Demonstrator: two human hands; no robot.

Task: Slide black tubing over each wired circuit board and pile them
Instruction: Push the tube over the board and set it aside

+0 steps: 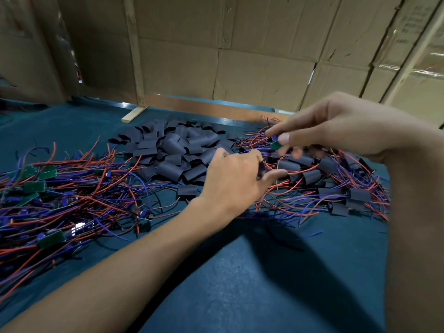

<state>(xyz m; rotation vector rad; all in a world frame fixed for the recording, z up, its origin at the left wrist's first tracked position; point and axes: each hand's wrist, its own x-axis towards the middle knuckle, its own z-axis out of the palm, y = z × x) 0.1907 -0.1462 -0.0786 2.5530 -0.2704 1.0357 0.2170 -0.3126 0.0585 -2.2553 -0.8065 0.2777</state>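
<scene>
While the teal-covered table (240,284) carries everything, the biggest mass on it is the tangle of unsleeved boards (48,188) w/ red and blue wires at left, green PCBs showing bare. Next in size, the heap of cut black tubing pieces (177,150) sits at centre-back, and the finished pile (336,188) of sleeved boards spreads at right, just beside and partly under the hands. Cardboard cartons (240,56) wall off the back. Right hand (336,126) is raised over the finished pile, thumb and forefinger pinching a small green circuit board (276,144), blurred, wires trailing down. Left hand (235,179) hovers low near the tubing heap, fingers curled; something dark sits betw. thumb and forefinger, prob. a tubing piece (260,170), but too blurred to be sure. Step in hand, as I judge it: board and sleeve being brought together, sleeve not yet on. Next move calls for holding the tube mouth open, lining up the board's narrow end w/ it, threading the wires through first, then sliding it over and dropping it on the right-hand pile.
</scene>
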